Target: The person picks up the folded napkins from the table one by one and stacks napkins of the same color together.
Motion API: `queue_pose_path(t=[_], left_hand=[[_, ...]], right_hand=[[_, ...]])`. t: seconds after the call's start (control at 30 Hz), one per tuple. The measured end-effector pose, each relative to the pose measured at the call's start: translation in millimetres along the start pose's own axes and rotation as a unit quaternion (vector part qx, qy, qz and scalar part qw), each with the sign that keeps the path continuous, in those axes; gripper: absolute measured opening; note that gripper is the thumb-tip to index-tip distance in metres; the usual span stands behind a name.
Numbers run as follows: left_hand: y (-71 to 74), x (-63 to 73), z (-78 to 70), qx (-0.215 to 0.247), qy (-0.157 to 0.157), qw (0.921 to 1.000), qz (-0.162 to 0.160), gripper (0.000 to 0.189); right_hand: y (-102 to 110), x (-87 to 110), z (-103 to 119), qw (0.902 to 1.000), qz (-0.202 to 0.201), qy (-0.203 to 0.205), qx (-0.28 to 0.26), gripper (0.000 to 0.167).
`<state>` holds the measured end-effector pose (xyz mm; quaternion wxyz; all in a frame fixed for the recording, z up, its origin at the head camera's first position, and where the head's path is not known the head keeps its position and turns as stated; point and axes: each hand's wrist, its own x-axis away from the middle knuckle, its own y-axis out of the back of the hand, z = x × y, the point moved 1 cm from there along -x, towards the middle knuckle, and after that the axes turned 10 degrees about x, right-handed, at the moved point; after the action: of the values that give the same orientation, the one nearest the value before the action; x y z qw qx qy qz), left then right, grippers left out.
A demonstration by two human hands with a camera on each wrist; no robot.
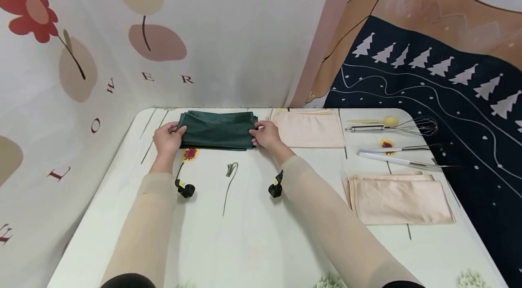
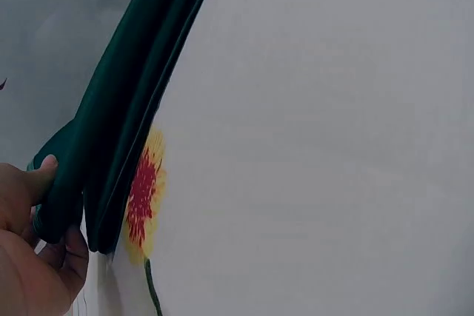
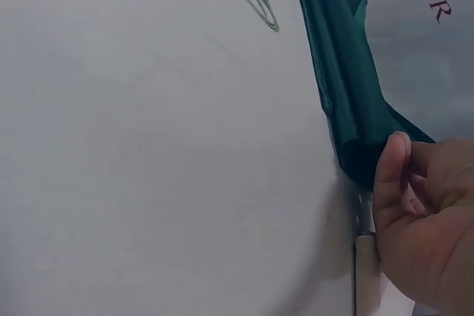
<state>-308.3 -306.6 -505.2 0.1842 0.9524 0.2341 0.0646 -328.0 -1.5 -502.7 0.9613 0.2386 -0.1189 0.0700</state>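
Note:
A folded dark green satin cloth [image 1: 218,130] lies at the back of the table, its layers stacked. My left hand [image 1: 166,142] pinches its left end, with the thumb on top and fingers below, as the left wrist view shows of the cloth [image 2: 111,123]. At the opposite end, my right hand [image 1: 267,135] pinches the right edge. In the right wrist view, the fingers of the right hand [image 3: 422,205] meet the near corner of the cloth [image 3: 344,86]. Just right of that hand lies a folded pale pink cloth [image 1: 307,129].
On the right are a yellow spoon [image 1: 390,121], a whisk [image 1: 408,127] and white-handled tongs [image 1: 395,157]. Nearer stands a second folded pink cloth [image 1: 401,199]. Printed curtains [image 1: 244,52] hang behind the flower-patterned table [image 1: 244,242].

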Motion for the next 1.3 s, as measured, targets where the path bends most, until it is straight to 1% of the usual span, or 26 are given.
queue_pose_path(t=[0.1, 0.17, 0.27, 0.33, 0.43, 0.5, 0.6, 0.67, 0.77, 0.83, 0.93, 1.07, 1.17, 1.3], left_hand=[[-0.5, -0.5, -3.0, -0.004, -0.004, 1.0, -0.002, 0.041], [-0.4, 0.3, -3.3, -0.008, 0.0, 1.0, 0.001, 0.042], [0.6, 3.1, 0.6, -0.017, 0.011, 0.9998, 0.007, 0.043], [0.6, 5.2, 4.1, -0.017, 0.018, 0.9997, 0.009, 0.042], [-0.8, 7.4, 8.3, -0.019, 0.026, 0.9995, 0.005, 0.043], [-1.5, 8.6, 8.8, -0.017, 0.033, 0.9993, -0.006, 0.044], [-0.8, 9.2, 8.4, -0.021, 0.033, 0.9989, -0.025, 0.046], [0.8, 9.2, 8.3, -0.024, 0.024, 0.9986, -0.041, 0.046], [5.1, 10.7, 8.9, -0.013, 0.001, 0.9978, -0.065, 0.046], [8.6, 14.2, 8.8, -0.004, -0.018, 0.9967, -0.079, 0.046], [13.5, 22.5, 8.2, 0.0, -0.044, 0.9949, -0.091, 0.045], [17.1, 34.3, 9.7, 0.001, -0.075, 0.9931, -0.09, 0.043], [15.6, 42.9, 10.6, 0.001, -0.092, 0.9929, -0.075, 0.041], [11.7, 54.5, 7.7, -0.018, -0.115, 0.9918, -0.052, 0.04]], right_hand=[[2, 1.1, 3, 1.0, 0.002, 0.006, -0.001, 0.024], [3, 0.5, 2, 0.9999, 0.008, 0.002, 0.011, 0.025], [2, -0.9, -2, 0.9992, 0.02, -0.008, 0.034, 0.027], [1, -1.6, -4, 0.9978, 0.02, -0.009, 0.063, 0.027], [1, -1.0, -5, 0.9933, 0.01, -0.005, 0.115, 0.026], [1, -0.7, -5, 0.99, -0.002, -0.002, 0.141, 0.028], [3, 0.4, -4, 0.988, -0.018, 0.003, 0.153, 0.029], [5, 1.6, -4, 0.9879, -0.032, 0.007, 0.151, 0.027], [9, 6.6, -3, 0.988, -0.053, 0.025, 0.143, 0.025], [12, 12.3, -2, 0.9891, -0.056, 0.042, 0.129, 0.025], [18, 23.0, 1, 0.9914, -0.043, 0.063, 0.106, 0.025], [24, 35.3, 3, 0.9925, -0.029, 0.078, 0.089, 0.024], [28, 43.2, 0, 0.9927, -0.03, 0.081, 0.084, 0.023], [35, 53.2, -6, 0.993, -0.033, 0.087, 0.073, 0.022]])
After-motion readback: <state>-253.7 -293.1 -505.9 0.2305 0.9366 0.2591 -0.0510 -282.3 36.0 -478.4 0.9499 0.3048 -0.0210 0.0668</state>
